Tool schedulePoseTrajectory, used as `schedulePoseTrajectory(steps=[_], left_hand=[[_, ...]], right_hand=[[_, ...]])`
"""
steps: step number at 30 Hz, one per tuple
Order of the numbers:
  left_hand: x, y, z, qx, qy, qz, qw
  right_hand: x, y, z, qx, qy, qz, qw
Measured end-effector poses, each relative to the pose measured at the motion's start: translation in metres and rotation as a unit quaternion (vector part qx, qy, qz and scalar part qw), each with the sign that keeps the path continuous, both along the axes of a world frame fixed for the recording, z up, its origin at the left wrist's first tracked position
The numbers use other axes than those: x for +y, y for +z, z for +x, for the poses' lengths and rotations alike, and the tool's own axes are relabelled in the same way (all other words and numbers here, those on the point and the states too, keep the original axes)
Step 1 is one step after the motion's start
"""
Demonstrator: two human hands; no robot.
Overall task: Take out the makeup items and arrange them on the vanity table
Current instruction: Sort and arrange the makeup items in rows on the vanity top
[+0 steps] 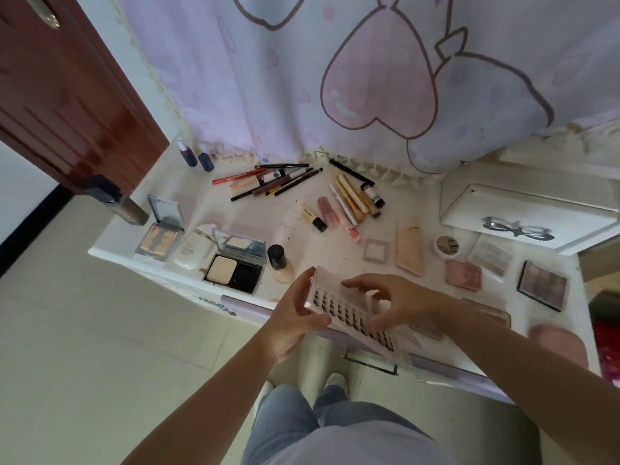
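Fingers: your left hand [295, 317] cradles the near-left end of a false-eyelash tray [349, 310], thumb up along its far corner and fingers curled under the near edge; your right hand [399, 303] is spread over the top of the tray, fingertips [349, 282] touching its clear cover.
Tray: you hold it tilted just above the front edge of the vanity table [110, 253], rows of dark lashes facing you.
Table, left: an open blush compact [161, 236], a white cushion case [193, 248], an open powder compact [235, 263] and a foundation bottle [280, 263] with a black cap sit in a row along the front.
Table, back: a fan of pencils [275, 181] lies near the curtain [302, 78], with a second cluster of lipsticks and tubes [349, 203] to its right; two small dark bottles [196, 157] stand at the far left.
Table, right: a small square pan [375, 250], a beige tube [410, 250], a round pot [448, 246], a pink compact [464, 275] and a dark eyeshadow palette [543, 285] lie apart from each other.
Far right: a white box [523, 209] with a bow motif rests at the table's end.
Below: your jeans and white shoes show on the tiled floor [100, 347].
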State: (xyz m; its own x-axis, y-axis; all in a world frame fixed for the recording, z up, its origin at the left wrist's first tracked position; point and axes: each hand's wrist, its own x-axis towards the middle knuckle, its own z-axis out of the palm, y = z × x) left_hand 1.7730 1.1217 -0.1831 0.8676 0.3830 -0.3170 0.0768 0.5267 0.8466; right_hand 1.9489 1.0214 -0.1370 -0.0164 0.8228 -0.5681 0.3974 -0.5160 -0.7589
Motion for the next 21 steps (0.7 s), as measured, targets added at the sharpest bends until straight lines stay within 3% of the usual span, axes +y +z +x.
schedulePoseTrajectory(steps=[6,11,17,21], left_hand=[[0.008,-0.019,-0.011,0.071,-0.046,-0.058,0.995],[0.011,-0.032,-0.017,0.134,-0.014,-0.063,0.989],[0.013,-0.039,-0.019,0.161,0.020,0.003,0.987],[0.012,-0.045,-0.026,0.171,0.032,0.024,0.984]], right_hand=[[0.007,-0.015,0.016,-0.014,-0.002,-0.040,0.999],[0.026,-0.028,0.022,-0.063,0.049,-0.043,0.996],[0.041,-0.039,0.027,0.016,0.007,-0.059,0.998],[0.046,-0.039,0.041,0.037,-0.077,-0.045,0.995]])
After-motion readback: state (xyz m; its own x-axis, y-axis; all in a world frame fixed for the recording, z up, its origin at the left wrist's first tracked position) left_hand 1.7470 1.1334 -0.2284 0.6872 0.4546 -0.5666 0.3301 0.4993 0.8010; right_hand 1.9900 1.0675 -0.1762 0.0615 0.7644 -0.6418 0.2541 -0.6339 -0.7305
